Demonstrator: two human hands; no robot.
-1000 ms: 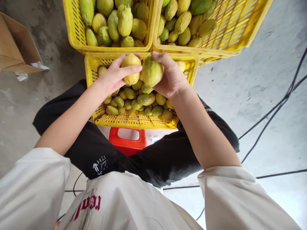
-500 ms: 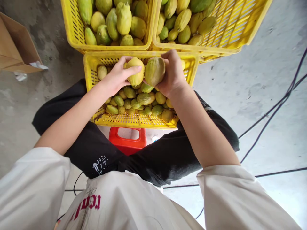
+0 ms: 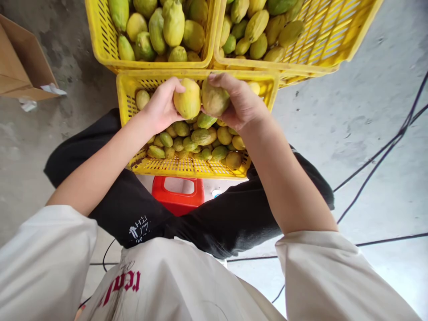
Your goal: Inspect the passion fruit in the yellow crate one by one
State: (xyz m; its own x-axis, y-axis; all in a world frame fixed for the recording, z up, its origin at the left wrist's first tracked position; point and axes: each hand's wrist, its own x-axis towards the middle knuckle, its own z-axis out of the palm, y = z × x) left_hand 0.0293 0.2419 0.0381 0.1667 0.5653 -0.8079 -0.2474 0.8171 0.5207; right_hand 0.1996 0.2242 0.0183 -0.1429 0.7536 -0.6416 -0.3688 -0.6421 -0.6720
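Observation:
My left hand (image 3: 167, 102) is closed around a yellow papaya (image 3: 187, 100), its thumb at the top. Beside it, a duller green-yellow papaya (image 3: 214, 99) sits in my right hand (image 3: 242, 100), with the thumb over its upper edge. The two fruits are side by side, nearly touching; some fingertips are hidden behind them. Both are held over the near yellow crate (image 3: 187, 167). Smaller green and yellow papayas (image 3: 200, 137) lie piled inside that crate.
Two more yellow crates, the left one (image 3: 150, 65) and the right one (image 3: 334, 44), hold papayas beyond. A red plastic stool (image 3: 177, 203) is between my legs. An open cardboard box (image 3: 20, 62) stands at far left. Black cables (image 3: 397, 133) cross the floor on the right.
My right thumb has moved up and over the top of its papaya. The papaya in my left hand has turned slightly, and the left thumb has shifted back toward its upper left side.

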